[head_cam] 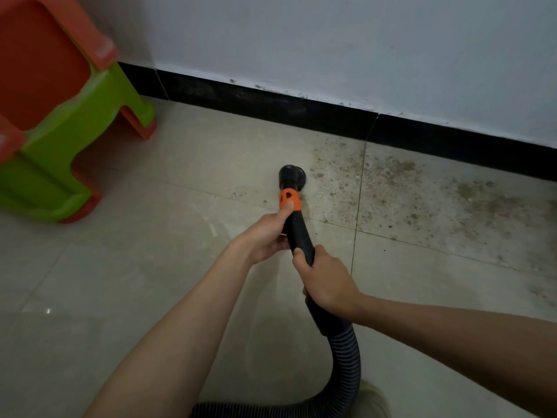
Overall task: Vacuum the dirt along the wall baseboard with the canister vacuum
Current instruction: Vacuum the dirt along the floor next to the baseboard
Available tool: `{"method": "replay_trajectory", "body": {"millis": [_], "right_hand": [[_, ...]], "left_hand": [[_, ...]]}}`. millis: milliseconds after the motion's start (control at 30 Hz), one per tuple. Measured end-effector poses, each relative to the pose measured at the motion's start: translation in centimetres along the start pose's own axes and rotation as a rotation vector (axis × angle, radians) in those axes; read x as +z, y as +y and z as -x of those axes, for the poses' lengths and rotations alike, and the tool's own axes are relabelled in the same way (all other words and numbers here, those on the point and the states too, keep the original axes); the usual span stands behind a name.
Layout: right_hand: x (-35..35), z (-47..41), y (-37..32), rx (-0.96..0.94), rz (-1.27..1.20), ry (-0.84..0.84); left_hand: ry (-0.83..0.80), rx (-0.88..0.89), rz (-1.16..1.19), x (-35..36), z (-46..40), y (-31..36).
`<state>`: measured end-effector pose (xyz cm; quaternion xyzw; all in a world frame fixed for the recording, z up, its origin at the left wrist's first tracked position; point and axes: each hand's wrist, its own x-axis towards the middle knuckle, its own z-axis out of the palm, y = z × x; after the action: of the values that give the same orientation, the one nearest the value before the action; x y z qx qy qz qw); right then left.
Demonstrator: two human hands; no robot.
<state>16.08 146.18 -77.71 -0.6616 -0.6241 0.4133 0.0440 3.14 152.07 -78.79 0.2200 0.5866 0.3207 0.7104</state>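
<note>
Along the baseboard (301, 113), right of our nozzle (293, 176), dirt (422, 194) lies in a band on the floor (150, 267). Left hand (265, 236) grips the wand (298, 233) nearest the nozzle; right hand (327, 282) grips behind. We judge a rightward sweep comes next.

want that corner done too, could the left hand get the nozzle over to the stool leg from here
Probably yes: bare floor tile lies between the nozzle and the stool leg, and the left hand already holds the wand.
</note>
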Motion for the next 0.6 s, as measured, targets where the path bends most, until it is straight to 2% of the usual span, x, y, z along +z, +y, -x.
{"method": "replay_trajectory", "body": {"millis": [233,367,600], "right_hand": [[0.7,-2.3,-3.7,-0.139,0.052,-0.134],[1.4,-2.5,-4.6,-0.181,0.077,-0.2],[2.0,-1.4,-4.5,-0.252,0.079,-0.352]], "left_hand": [[0.183,0.068,0.108,-4.2,0.7,1.5],[0.322,0.121,0.068,-5.8,1.3,1.5],[0.331,0.033,0.143,-9.1,3.4,-0.6]]}}
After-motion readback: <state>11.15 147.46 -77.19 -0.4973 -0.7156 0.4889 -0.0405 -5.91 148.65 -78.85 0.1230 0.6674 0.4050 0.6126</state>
